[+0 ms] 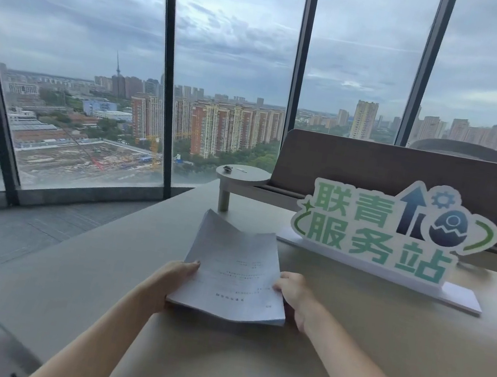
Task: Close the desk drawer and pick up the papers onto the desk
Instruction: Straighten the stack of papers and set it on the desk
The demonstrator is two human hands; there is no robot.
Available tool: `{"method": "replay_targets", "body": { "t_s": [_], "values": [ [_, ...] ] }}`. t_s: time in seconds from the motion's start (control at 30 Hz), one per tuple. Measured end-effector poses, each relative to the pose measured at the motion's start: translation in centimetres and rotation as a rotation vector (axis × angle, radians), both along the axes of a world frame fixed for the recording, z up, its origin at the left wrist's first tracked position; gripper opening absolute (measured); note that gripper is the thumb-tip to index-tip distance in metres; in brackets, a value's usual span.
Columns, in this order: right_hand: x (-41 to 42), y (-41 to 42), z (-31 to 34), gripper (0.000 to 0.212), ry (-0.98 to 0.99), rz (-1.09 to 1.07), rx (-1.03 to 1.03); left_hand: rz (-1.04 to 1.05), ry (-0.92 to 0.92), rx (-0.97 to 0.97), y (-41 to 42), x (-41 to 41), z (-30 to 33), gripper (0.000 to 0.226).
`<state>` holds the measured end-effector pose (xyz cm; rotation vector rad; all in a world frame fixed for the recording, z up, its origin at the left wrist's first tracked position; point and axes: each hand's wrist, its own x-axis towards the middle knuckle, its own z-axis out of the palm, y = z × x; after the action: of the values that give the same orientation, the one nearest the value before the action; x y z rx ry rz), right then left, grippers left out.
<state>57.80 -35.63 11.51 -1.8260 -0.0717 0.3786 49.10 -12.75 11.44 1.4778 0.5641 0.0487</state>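
Note:
A stack of white printed papers (231, 271) lies over the beige desk (362, 345), its far end curling upward. My left hand (177, 278) grips the stack's left edge, thumb on top. My right hand (295, 295) grips the right edge, fingers curled around the sheets. The near end of the stack rests on or just above the desk top. The desk drawer is not visible in this view.
A green and white cut-out sign (390, 235) stands on the desk at the right. A small round shelf (242, 176) and a brown divider panel (407, 172) sit behind. Tall windows (97, 64) and grey floor (0, 245) lie to the left.

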Motion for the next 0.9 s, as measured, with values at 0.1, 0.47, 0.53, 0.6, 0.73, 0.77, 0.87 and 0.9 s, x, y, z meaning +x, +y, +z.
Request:
{"method": "replay_targets", "body": {
  "t_s": [0.1, 0.47, 0.53, 0.6, 0.73, 0.77, 0.87, 0.9],
  "values": [
    [1.2, 2.5, -0.5, 0.017, 0.022, -0.001, -0.013, 0.017, 0.044, 0.012, 2.5, 0.5, 0.1, 0.027],
    [6.5, 9.4, -0.7, 0.047, -0.090, 0.094, -0.200, 0.139, 0.014, 0.488, 10.2, 6.5, 0.0, 0.012],
    [7.5, 10.5, -0.4, 0.039, -0.103, 0.084, -0.223, 0.153, 0.020, 0.556, 11.5, 7.9, 0.1, 0.007],
    [8.3, 11.6, -0.4, 0.037, -0.094, 0.077, -0.230, 0.134, 0.054, 0.611, 12.8, 9.2, 0.1, 0.012],
    [10.1, 13.5, -1.2, 0.026, -0.102, 0.048, -0.217, 0.091, 0.113, 0.707, 15.0, 11.6, -0.2, 0.020],
    [10.3, 13.8, -1.2, 0.024, -0.100, 0.056, -0.220, 0.092, 0.119, 0.725, 15.4, 12.0, -0.3, 0.020],
    [10.8, 14.5, -0.8, 0.023, -0.066, 0.079, -0.189, 0.092, 0.142, 0.782, 16.6, 13.1, -0.5, 0.024],
    [11.0, 14.6, -0.9, 0.025, -0.053, 0.081, -0.173, 0.090, 0.148, 0.803, 16.9, 13.4, -0.4, 0.024]
  ]
}}
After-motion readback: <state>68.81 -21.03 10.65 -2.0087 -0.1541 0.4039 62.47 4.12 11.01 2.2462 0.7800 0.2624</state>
